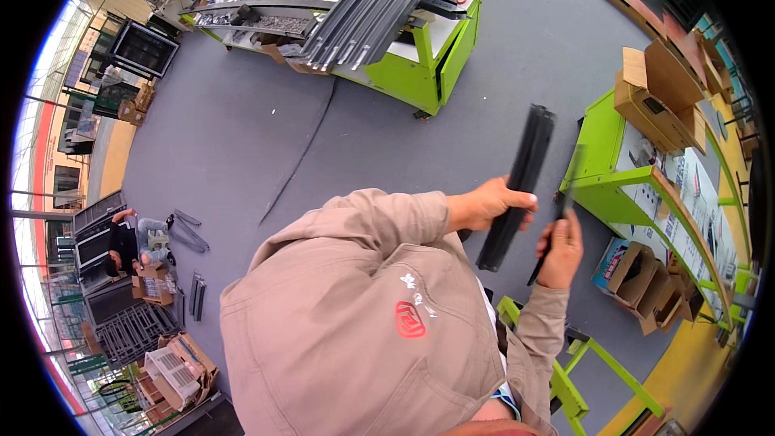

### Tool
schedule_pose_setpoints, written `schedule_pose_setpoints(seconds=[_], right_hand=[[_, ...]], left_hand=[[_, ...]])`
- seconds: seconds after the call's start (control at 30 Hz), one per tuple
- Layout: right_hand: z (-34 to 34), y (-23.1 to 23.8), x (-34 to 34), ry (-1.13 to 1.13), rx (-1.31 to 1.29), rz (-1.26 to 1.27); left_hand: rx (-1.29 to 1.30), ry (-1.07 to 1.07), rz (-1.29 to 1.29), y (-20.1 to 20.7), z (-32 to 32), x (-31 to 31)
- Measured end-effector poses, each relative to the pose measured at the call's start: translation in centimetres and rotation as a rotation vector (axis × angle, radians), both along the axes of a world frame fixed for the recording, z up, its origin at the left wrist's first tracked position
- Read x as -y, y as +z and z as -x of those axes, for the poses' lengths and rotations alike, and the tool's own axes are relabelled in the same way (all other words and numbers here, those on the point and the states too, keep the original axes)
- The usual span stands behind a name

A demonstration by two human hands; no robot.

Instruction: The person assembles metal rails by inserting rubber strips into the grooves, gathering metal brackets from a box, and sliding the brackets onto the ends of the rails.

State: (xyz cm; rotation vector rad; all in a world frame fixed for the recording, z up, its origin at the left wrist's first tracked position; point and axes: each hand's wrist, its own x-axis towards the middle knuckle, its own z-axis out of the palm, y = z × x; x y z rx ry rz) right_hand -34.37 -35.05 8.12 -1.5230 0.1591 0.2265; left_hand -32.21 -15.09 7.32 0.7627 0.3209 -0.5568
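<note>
My left hand [494,203] is closed around a short black grooved profile [517,186], which stands tilted with its top leaning right. The thumb lies across the profile's side. Just to the right, my right hand [561,252] grips a thin dark bar [541,265]. Its upper end is smeared by motion, so its exact kind does not show. The bar and the profile are held apart, side by side.
Long dark profiles [379,4] lie across a green-framed workbench [404,81] ahead. At right, a green bench [601,157] carries an open cardboard box [658,101]; more boxes [638,274] stand below it. Green frame pieces [601,371] are close at lower right. Another person [133,246] sits far left.
</note>
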Motion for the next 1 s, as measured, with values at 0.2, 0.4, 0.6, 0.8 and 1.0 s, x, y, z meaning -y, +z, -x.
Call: schedule_pose_setpoints(seconds=[0.2,0.4,0.6,0.8,1.0], right_hand=[[7.8,-3.9,-5.6,0.117,-0.095,-0.064],[10.2,-5.6,-13.4,0.142,-0.232,0.041],[5.8,-10.8,-27.9,0.148,-0.264,0.124],[2.0,-11.2,-41.5,-0.089,-0.531,0.145],[4.1,-5.4,-51.1,-0.412,-0.429,0.123]], left_hand=[[0.082,0.066,-0.208,2.7,2.2,-9.5],[0.468,-0.063,-1.068,8.3,-2.5,-25.5],[0.867,-0.181,-1.830,8.5,-13.9,-42.3],[1.156,-0.483,-1.677,1.5,-22.9,-50.7],[0.943,-0.769,-1.136,1.6,-22.6,-50.6]])
